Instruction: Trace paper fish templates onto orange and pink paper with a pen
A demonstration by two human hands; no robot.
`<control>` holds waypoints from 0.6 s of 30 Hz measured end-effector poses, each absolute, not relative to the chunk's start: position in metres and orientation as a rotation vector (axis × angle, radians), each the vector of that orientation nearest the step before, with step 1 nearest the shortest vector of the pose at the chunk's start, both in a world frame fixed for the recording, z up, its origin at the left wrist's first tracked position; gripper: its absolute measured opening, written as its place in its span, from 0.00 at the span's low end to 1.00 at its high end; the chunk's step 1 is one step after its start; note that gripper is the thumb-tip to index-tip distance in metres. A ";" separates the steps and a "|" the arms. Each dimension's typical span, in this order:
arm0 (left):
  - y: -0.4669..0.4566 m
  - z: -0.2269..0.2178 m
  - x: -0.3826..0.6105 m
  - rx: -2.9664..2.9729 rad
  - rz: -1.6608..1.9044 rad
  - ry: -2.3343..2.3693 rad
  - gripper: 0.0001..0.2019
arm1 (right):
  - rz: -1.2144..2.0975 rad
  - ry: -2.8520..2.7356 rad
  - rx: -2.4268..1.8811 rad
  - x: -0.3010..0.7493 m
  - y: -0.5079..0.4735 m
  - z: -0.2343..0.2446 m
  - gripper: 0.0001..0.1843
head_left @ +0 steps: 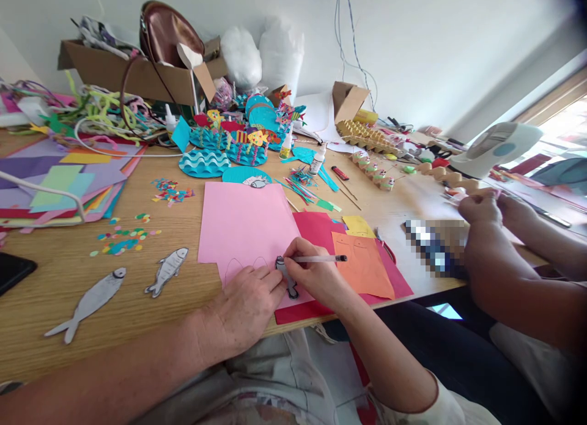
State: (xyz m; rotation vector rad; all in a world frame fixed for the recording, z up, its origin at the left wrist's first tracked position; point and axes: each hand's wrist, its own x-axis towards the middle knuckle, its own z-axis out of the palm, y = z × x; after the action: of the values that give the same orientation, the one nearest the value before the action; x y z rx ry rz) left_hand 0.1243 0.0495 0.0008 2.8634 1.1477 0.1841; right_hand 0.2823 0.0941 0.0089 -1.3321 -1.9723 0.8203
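My right hand (pixel 312 266) is closed around a clear-barrelled pen (pixel 321 259), its dark end pointing right. The pen's writing end is at the top of a small grey paper fish cutout (pixel 290 283) on pink paper (pixel 250 214). Flat on the pink paper lies my left hand (pixel 250 303), fingertips against the fish's left edge. Curved pencil outlines show on the paper above my left fingers. Two more grey paper fish, a larger one (pixel 94 299) and a smaller one (pixel 168 271), lie on the table to the left. Red paper (pixel 316 224) extends under the pink sheet.
Orange paper (pixel 362 263) with drawn outlines and scissors (pixel 386 247) lie to the right. Blue paper-plate crafts (pixel 205 162), glue bottles (pixel 317 160) and confetti (pixel 121 238) stand or lie beyond. Another person's hands (pixel 481 208) work at the right. A phone (pixel 16 272) lies far left.
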 end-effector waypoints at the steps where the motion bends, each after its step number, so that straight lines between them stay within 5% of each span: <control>1: 0.050 0.001 0.125 2.864 0.184 1.148 0.14 | 0.823 -1.965 -1.335 0.282 0.094 0.008 0.04; 18: 0.049 0.000 0.125 2.846 0.214 1.158 0.13 | 0.758 -1.920 -1.369 0.282 0.097 0.003 0.03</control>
State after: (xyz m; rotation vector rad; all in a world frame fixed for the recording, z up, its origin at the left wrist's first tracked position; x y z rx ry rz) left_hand 0.1249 0.0494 0.0001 2.8457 1.1582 0.2144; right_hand 0.2824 0.0966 0.0027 -1.3693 -1.9196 0.7585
